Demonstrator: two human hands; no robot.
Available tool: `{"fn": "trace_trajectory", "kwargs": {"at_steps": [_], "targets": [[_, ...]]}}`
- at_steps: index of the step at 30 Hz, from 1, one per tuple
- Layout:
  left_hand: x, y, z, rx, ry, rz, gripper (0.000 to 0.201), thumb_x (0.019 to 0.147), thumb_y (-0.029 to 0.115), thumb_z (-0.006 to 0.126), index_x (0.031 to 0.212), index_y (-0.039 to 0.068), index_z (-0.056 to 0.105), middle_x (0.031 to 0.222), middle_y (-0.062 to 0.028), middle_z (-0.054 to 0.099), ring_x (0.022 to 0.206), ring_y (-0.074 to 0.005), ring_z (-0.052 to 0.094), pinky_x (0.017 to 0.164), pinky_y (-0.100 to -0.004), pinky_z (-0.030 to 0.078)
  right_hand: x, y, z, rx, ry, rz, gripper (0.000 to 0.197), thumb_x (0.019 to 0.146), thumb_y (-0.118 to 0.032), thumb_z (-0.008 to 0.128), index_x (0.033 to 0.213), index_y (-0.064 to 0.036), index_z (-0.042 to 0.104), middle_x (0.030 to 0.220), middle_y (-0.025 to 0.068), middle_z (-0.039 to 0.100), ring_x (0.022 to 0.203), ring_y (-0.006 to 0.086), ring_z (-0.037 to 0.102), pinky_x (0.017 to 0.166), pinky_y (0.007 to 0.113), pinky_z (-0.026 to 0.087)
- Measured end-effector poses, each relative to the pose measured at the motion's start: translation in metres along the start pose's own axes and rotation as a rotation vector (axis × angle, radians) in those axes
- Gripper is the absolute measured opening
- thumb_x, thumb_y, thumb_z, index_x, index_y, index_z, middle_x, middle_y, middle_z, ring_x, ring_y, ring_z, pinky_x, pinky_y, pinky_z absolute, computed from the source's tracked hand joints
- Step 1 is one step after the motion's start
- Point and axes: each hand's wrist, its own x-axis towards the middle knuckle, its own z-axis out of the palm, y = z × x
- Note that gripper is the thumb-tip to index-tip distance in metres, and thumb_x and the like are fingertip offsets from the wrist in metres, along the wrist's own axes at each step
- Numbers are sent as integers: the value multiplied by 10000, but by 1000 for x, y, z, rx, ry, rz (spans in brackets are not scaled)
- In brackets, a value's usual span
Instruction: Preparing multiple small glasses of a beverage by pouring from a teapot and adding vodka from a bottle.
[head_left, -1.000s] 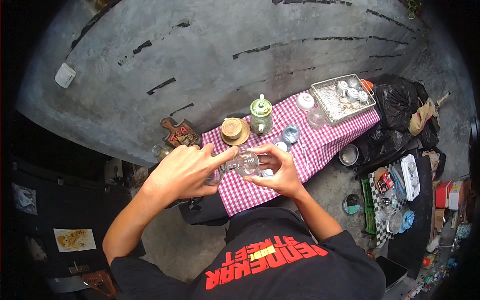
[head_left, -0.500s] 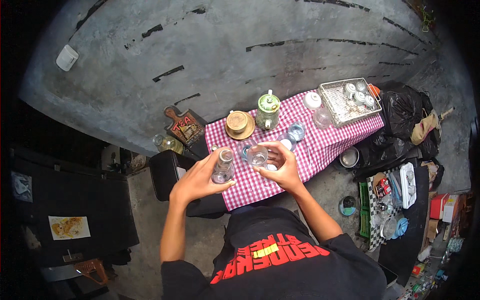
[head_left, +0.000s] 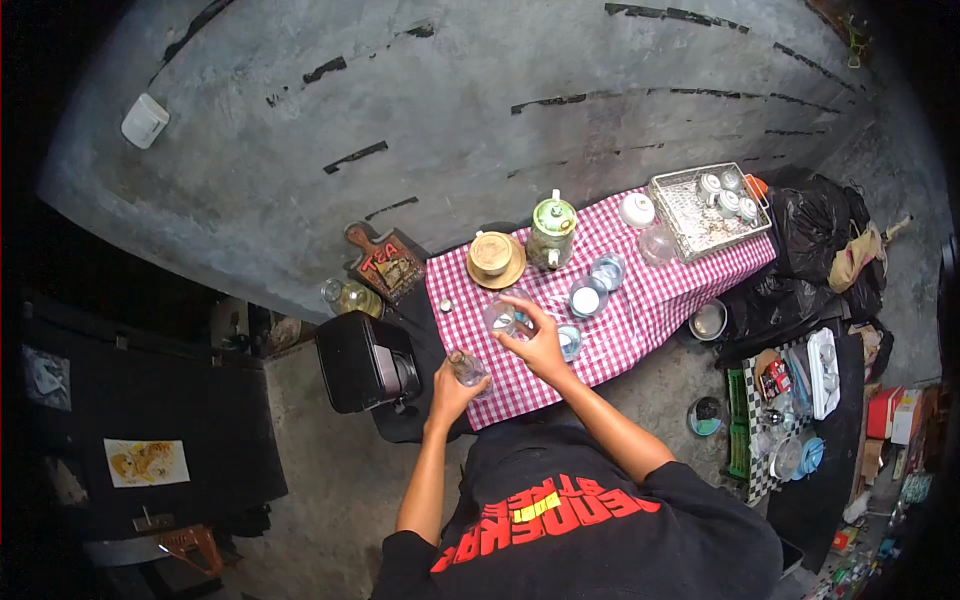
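My left hand (head_left: 455, 398) is closed around a clear glass bottle (head_left: 464, 367) near the front left of the checked cloth. In my right hand (head_left: 538, 348) is a clear drinking glass (head_left: 497, 318), gripped between thumb and fingers above the cloth. Just right of that hand stands a glass (head_left: 570, 344). Farther back are another glass with a white disc showing in it (head_left: 588, 297) and a third glass (head_left: 607, 270). A small pale cap (head_left: 446, 305) lies toward the cloth's left edge.
Behind my hands stand a green-lidded teapot (head_left: 553, 232) and a tan cup (head_left: 490, 254) on a saucer. A wire-sided tray (head_left: 690, 239) with several small cups occupies the right end. At left are a black box-shaped appliance (head_left: 350, 362) and a wooden board (head_left: 388, 266).
My left hand has brought the bottle nearer to me, lower over the cloth. The glass in my right hand has shifted slightly left. The whole view has tilted a little.
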Motion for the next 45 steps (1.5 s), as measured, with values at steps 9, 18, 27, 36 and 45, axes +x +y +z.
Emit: {"fn": "trace_trajectory", "kwargs": {"at_steps": [9,18,27,36,45], "targets": [[-6,-43,39,-49,117,-80,490,661,144,871,1036,4,589,949,-164,654,896,-331,670,790,-421,521,17,78,48,-127,-7,-54,516,709,-100,779,1192,-22,616,1106,128,683,1060,218,656,932,338,514],[0,-73,52,-21,116,-7,481,674,91,834,1075,-7,589,1050,-184,630,967,-377,643,836,-437,508,14,112,60,-295,20,-32,543,692,-120,801,1188,-8,609,1134,145,679,1047,250,669,922,365,525],[4,-80,60,-22,75,5,511,688,127,833,1097,11,551,1048,-195,606,971,-400,623,833,-456,497,25,164,53,-489,41,-19,549,644,-130,782,1149,-19,601,1093,167,668,1032,319,639,903,396,505],[-7,-91,63,-144,53,-30,513,691,80,814,1131,10,560,1073,-164,604,1000,-359,626,872,-432,498,24,111,55,-393,3,-118,532,688,-105,792,1181,-27,608,1128,128,673,1032,251,655,904,356,508],[2,-84,79,-56,138,61,491,714,102,825,1124,0,574,1027,-143,606,932,-292,638,824,-389,514,38,59,-11,-337,44,-102,502,701,-87,760,1176,-19,613,1120,161,669,1077,296,645,944,384,488]]}}
